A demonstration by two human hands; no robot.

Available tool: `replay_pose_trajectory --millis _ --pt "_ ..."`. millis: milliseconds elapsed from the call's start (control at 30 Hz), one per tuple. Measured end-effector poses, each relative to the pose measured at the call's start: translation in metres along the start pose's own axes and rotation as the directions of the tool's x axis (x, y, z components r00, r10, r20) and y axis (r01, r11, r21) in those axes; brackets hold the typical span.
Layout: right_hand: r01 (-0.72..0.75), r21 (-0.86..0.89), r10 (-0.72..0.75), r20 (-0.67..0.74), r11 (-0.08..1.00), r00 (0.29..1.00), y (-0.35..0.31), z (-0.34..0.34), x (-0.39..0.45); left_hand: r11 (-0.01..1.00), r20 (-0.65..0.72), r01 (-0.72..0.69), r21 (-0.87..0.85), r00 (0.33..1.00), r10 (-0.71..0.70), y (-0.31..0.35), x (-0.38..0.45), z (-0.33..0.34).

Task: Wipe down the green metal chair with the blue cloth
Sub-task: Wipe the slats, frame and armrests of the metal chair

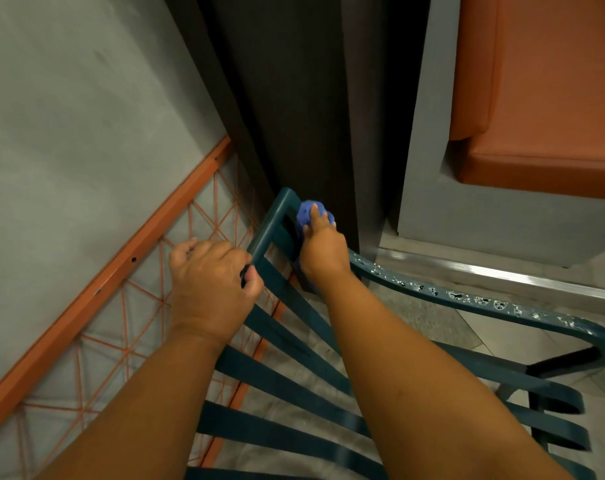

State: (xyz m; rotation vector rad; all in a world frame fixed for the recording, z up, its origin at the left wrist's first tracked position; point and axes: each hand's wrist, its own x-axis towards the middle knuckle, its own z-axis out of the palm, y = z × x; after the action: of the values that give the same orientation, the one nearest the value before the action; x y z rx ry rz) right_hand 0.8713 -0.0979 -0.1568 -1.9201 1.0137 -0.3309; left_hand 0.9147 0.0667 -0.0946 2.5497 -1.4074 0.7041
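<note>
The green chair (294, 379) is being gripped at its top rail by the left hand (211, 282), fingers curled round the rail. Just beside it on the same rail, the blue cloth (309, 214) is being pressed down by the right hand (323, 247), fingers clamped on the cloth.

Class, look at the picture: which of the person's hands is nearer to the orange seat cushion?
The right hand. It presses the blue cloth on the green chair, left of and below the orange cushion. The left hand grips the chair frame farther left.
</note>
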Motion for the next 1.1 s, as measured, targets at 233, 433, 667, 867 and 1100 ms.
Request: replay_pose_trajectory --millis 233,433,667,867,1100 --pt "0.111 -0.079 -0.116 -0.06 0.991 0.991 0.032 0.015 -0.013 1.0 0.002 0.0 0.008 1.0 0.0 0.0 0.001 0.0" --pt "0.075 0.001 -0.075 -0.006 0.997 0.997 0.006 -0.011 0.008 1.0 -0.01 -0.007 0.014 1.0 0.007 -0.002 0.001 0.001" --pt "0.25 0.189 -0.245 -0.051 0.95 0.968 -0.001 -0.005 0.012 1.0 -0.024 -0.015 -0.009 1.0 0.015 -0.001 0.0 0.001" --pt "0.131 0.084 -0.138 0.082 0.988 0.987 -0.002 -0.016 0.024 0.999 -0.011 0.003 -0.032 1.0 -0.003 0.0 0.0 0.0" --pt "0.153 -0.035 -0.156 -0.112 0.988 0.981 0.04 0.003 0.002 0.997 -0.001 0.014 -0.072 1.0 -0.014 -0.001 -0.002 0.004"
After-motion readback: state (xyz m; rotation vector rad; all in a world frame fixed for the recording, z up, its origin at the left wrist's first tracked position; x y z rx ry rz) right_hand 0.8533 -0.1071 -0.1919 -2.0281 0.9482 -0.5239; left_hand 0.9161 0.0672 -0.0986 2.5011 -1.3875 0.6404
